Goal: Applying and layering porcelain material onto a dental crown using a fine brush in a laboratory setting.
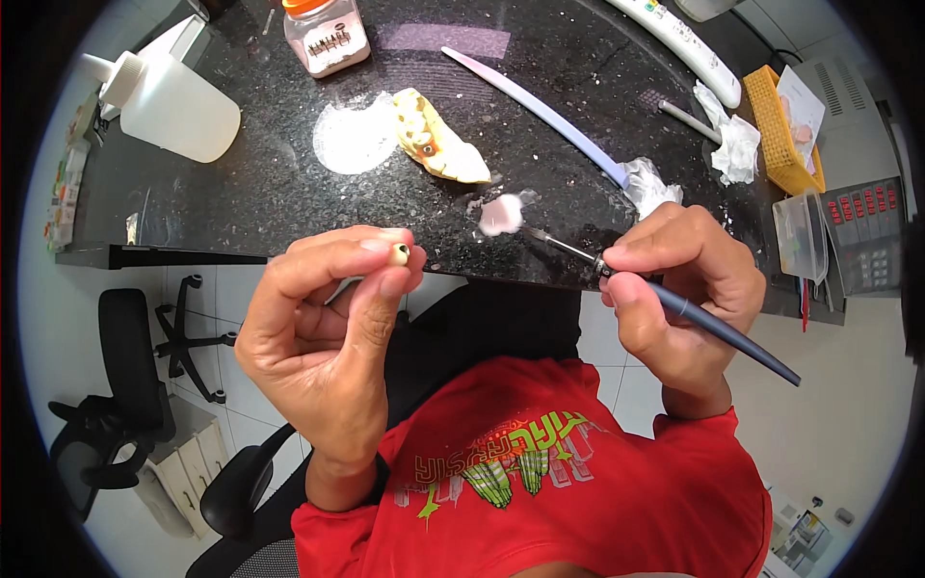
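My left hand (332, 352) pinches a small cream, tooth-like piece with a dark hole (399, 254) between thumb and fingertips, in front of the counter's near edge. My right hand (679, 299) grips a slim dark-handled brush (727, 339), its fine tip touching or very close to the right side of a pale pink paste patch (500, 214) on the black speckled counter (260, 193). Just behind the paste lies a yellow dental cast (438, 144), next to a white powdery round patch (342, 135). A long pale blue-white curved instrument (549, 116) lies beyond my right hand, by crumpled tissue (655, 188).
A translucent squeeze bottle (178, 120) stands left. An orange-lidded jar (326, 37) is at the back. A white elongated device (694, 53), yellow basket (782, 125), clear plastic box (800, 241) and another tissue (737, 149) are right. Black chairs (130, 356) stand below left.
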Available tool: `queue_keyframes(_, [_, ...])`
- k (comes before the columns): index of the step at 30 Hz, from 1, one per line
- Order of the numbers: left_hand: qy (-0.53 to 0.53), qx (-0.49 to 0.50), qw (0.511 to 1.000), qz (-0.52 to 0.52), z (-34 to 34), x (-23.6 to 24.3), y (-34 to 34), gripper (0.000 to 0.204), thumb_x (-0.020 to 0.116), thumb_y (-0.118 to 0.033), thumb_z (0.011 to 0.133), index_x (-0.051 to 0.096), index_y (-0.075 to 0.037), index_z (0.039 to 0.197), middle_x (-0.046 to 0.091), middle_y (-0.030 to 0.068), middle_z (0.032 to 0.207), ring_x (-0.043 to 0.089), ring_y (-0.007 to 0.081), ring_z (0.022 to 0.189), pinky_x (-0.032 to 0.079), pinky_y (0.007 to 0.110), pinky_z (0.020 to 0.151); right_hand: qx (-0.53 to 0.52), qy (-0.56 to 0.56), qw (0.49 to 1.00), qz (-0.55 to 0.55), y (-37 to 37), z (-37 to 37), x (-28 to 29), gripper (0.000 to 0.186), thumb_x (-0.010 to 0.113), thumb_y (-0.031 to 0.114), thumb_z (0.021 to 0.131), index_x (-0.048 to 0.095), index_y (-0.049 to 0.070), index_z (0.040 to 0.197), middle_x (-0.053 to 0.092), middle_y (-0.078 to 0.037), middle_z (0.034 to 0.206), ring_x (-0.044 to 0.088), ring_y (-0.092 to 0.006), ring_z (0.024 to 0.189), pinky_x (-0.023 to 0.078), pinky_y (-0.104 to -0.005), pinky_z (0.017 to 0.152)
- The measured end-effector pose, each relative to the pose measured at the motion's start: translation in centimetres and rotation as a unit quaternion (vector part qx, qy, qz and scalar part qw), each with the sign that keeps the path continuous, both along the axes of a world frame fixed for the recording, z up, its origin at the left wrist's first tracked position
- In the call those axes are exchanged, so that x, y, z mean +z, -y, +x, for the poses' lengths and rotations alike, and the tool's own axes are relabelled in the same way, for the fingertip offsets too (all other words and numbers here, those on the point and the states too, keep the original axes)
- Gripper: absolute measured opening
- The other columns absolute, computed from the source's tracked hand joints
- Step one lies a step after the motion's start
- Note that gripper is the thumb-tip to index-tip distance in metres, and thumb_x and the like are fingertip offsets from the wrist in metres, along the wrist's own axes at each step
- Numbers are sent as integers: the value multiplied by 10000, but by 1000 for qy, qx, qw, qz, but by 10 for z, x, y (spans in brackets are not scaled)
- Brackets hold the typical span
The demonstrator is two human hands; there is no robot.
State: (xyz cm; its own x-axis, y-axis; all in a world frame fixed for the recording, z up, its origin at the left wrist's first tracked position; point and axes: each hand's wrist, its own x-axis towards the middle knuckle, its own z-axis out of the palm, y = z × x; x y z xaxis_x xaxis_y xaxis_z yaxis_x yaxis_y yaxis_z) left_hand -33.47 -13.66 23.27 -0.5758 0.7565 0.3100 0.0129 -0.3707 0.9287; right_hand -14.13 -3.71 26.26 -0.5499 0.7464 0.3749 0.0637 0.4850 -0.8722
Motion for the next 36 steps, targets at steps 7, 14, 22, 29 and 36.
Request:
queue_keyframes(7, [29,-15,999,-32,11,-2,5,138,630,124,816,613,41,925,642,181,945,677,210,823,594,277,721,-48,-2,999,-14,3,-3,-4,110,695,-44,714,606,-24,775,625,-77,713,591,-65,582,465,-177,508])
queue_keyframes(14, [50,-23,997,-56,14,-2,5,142,634,116,819,581,38,925,662,207,934,685,213,819,592,285,722,-53,41,998,4,3,-6,-2,105,642,-3,737,552,-10,790,565,-92,684,537,-98,537,443,-203,493])
queue_keyframes(22, [41,-17,995,-93,18,-2,3,106,630,74,838,565,26,906,661,211,920,692,203,753,590,256,664,-51,49,997,16,3,-8,-2,94,640,-8,725,560,-12,775,572,-92,665,543,-102,534,440,-201,491])
queue_keyframes(29, [38,-9,994,-103,19,-1,2,115,635,82,828,569,22,899,666,218,920,691,194,731,584,250,649,-47,54,997,13,2,-7,-1,101,645,-12,721,563,-10,781,576,-96,659,544,-103,528,442,-201,491])
queue_keyframes(36, [26,1,994,-109,19,-2,2,116,644,80,824,563,21,882,671,223,910,688,184,704,580,245,634,-15,-13,1000,7,2,-7,-7,129,697,-24,694,613,-25,792,619,-112,669,578,-121,530,452,-202,479])
